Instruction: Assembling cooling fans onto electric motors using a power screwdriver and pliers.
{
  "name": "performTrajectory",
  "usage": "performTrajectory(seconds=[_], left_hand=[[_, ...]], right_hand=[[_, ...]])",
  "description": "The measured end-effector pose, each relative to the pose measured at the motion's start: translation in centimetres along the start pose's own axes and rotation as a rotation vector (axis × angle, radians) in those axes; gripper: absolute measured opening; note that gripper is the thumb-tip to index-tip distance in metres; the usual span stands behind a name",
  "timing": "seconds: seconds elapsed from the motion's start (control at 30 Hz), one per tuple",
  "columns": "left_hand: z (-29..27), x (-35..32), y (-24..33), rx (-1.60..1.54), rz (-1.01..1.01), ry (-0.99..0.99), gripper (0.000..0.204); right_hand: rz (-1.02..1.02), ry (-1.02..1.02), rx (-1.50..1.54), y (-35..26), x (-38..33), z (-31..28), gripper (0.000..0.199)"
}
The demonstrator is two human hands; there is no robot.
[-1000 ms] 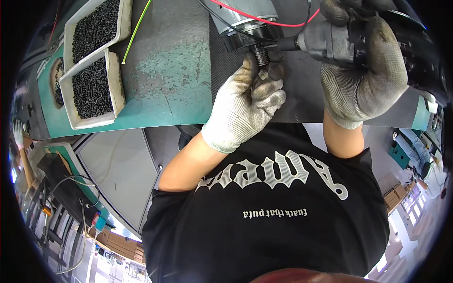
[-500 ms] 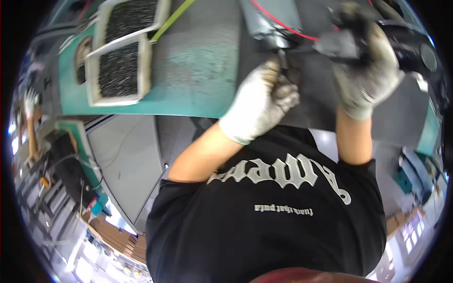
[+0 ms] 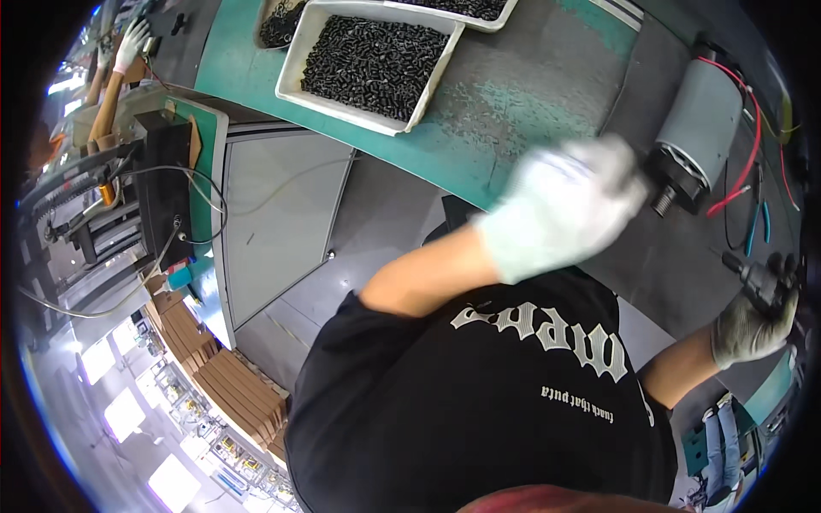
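Observation:
My left hand [image 3: 569,201], in a white glove, is smeared by motion over the bench edge, close to the black end of a motor; its fingers cannot be made out. That motor [image 3: 701,120] is a grey cylinder with a black end cap, a short threaded shaft and red and black leads. It lies tilted on the dark mat. At the far right, my gloved right hand [image 3: 753,329] is closed round a black power drill [image 3: 761,278], apart from the motor, its tip pointing up and left. Part of the drill is lost in the dark rim.
A white tray [image 3: 372,68] of small black parts stands on the green bench, with a second tray [image 3: 462,7] behind it and a small bowl [image 3: 278,24] beside it. Blue-handled pliers [image 3: 758,224] lie right of the motor. Another person's gloved hand [image 3: 131,44] shows at far left.
The view has swung, so the trays and motor sit further right. My right hand has drawn the drill back from the motor. My left hand has moved off the shaft end.

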State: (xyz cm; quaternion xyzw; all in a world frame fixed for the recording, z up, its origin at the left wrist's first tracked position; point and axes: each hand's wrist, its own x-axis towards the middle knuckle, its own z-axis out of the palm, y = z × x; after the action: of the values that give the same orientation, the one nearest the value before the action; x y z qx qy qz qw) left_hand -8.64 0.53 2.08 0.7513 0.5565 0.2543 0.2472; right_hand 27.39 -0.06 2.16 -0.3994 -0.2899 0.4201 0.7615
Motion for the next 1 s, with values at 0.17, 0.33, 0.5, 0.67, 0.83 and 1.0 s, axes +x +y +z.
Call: performTrajectory(seconds=[0.17,0.33,0.5,0.67,0.83,1.0], left_hand=[[-12.9,0.5,-15.8,0.722,-0.308,0.513,0.027],[-13.6,1.6,-19.7,0.868,-0.276,0.274,0.027],[-13.7,1.0,-18.0,0.846,-0.259,0.303,0.029],[-14.8,0.2,-16.8,0.738,-0.227,0.373,0.03],[-13.1,-1.5,-11.5,-0.114,-0.22,0.467,0.013],[0.0,-1.7,-0.6,-1.964,-0.342,-0.18,0.036]], right_hand=[[-0.011,0.061,-0.022,-1.8,-0.7,-3.0,0.031],[-0.14,0.152,-0.173,-1.2,-1.1,-2.5,0.03],[-0.235,0.153,-0.246,-0.1,-2.4,1.0,0.034],[-0.18,-0.015,-0.104,-1.6,-3.4,2.2,0.045],[-0.077,-0.094,0.117,-3.7,-4.4,6.6,0.042],[-0.189,-0.377,0.338,-3.0,-5.0,12.0,0.028]])
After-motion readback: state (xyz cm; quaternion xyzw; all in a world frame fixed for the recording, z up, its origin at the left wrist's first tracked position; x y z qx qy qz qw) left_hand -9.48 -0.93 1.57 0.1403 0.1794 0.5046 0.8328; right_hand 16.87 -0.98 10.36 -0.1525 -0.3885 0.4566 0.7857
